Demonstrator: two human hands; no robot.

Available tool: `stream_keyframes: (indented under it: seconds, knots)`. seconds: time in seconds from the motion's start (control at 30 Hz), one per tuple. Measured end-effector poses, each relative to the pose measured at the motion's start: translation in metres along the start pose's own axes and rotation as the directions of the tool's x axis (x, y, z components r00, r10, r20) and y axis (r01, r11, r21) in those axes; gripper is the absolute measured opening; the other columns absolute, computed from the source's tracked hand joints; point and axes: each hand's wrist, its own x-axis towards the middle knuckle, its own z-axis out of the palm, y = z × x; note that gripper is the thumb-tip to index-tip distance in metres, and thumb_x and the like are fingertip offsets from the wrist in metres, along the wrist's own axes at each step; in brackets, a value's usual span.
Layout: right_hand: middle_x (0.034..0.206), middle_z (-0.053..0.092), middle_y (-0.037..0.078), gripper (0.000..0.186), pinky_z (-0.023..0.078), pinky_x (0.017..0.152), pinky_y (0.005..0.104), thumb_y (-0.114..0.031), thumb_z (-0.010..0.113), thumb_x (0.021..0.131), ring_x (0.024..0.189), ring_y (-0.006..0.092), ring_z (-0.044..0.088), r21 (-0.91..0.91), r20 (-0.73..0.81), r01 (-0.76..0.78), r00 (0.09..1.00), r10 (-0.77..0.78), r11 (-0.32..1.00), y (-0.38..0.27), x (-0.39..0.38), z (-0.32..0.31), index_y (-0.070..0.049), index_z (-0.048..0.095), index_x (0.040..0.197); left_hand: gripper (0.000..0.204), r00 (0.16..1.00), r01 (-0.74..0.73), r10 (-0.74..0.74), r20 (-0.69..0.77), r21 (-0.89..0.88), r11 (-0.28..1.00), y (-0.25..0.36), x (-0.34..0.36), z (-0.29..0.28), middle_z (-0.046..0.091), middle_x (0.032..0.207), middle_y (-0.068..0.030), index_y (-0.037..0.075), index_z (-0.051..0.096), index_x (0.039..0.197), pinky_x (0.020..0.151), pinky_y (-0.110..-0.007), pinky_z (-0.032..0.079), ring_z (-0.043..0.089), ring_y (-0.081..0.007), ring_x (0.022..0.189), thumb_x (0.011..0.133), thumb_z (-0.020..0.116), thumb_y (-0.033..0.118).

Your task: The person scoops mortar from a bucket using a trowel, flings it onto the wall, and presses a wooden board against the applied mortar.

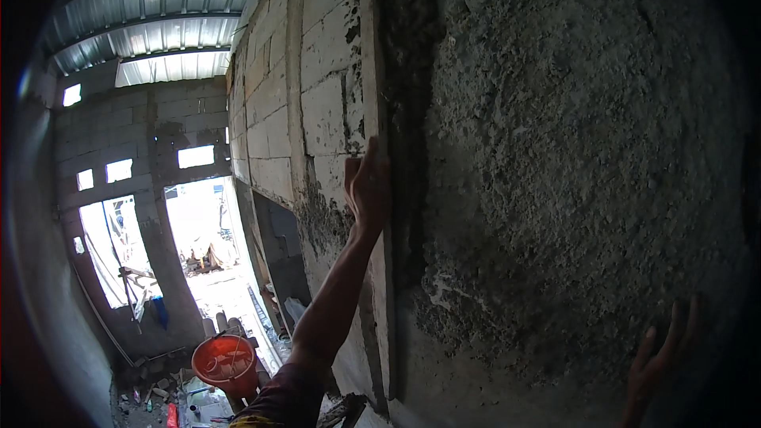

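My left hand [368,187] reaches up and rests against a long pale straightedge board [372,79] that stands upright against the wall, at the left edge of the plastered area. Its fingers wrap the board's edge. The rough, wet grey plaster [571,158] covers the wall to the right of the board. My right hand [662,357] is low at the right, fingers spread, palm against or close to the plaster; it holds nothing.
Bare block wall [269,87] runs left of the board. Below at the left an orange bucket [226,361] stands among debris. Bright doorway openings [202,230] and a corrugated metal roof [158,24] are beyond.
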Motion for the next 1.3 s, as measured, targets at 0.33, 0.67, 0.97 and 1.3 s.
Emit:
stream_keyframes:
  seconds: [0.33, 0.67, 0.97, 1.3]
  knots:
    - [0.138, 0.04, 0.024, 0.046, 0.032, 0.105, 0.0527, -0.033, 0.035, 0.1, 0.129, 0.0408, 0.039, 0.002, -0.015, 0.029, 0.999, -0.029, 1.0, -0.003, 0.003, -0.002, 0.0, 0.048, 0.129, 0.04, 0.998, -0.053, 0.052, -0.048, -0.019, 0.998, 0.004, 0.03, 0.008, 0.048, 0.08, -0.0102, 0.013, 0.059, 0.126, 0.066, -0.037, 0.044, 0.05, -0.0241, 0.07, 0.086, 0.064, 0.017]
    - [0.139, 0.039, 0.023, 0.047, 0.033, 0.104, 0.0521, -0.033, 0.035, 0.1, 0.129, 0.0396, 0.039, -0.015, -0.025, 0.035, 0.999, -0.035, 0.999, -0.006, 0.004, 0.0, 0.001, 0.047, 0.13, 0.041, 0.996, -0.075, 0.07, -0.048, -0.132, 0.988, 0.005, -0.006, 0.002, 0.047, 0.081, -0.0097, 0.009, 0.058, 0.127, 0.063, -0.033, 0.044, 0.048, -0.0212, 0.069, 0.087, 0.063, 0.011]
    - [0.14, 0.04, 0.021, 0.047, 0.032, 0.104, 0.0504, -0.033, 0.035, 0.101, 0.129, 0.0375, 0.039, -0.099, -0.022, 0.05, 0.998, -0.052, 0.994, -0.004, 0.003, 0.001, 0.0, 0.046, 0.132, 0.042, 1.0, -0.012, 0.014, 0.017, -0.121, 0.993, 0.009, -0.06, -0.013, 0.049, 0.081, -0.0092, 0.01, 0.06, 0.125, 0.06, -0.035, 0.046, 0.051, -0.0203, 0.069, 0.083, 0.065, 0.007]
    - [0.14, 0.041, 0.02, 0.047, 0.032, 0.104, 0.0488, -0.033, 0.037, 0.1, 0.129, 0.0372, 0.039, -0.082, -0.036, 0.054, 0.998, -0.057, 0.995, -0.006, 0.003, -0.002, -0.001, 0.046, 0.133, 0.048, 0.973, 0.011, 0.006, 0.232, -0.072, 0.997, 0.0, -0.236, -0.077, 0.054, 0.091, -0.0119, 0.01, 0.062, 0.12, 0.064, -0.035, 0.049, 0.057, -0.0248, 0.076, 0.073, 0.072, 0.006]
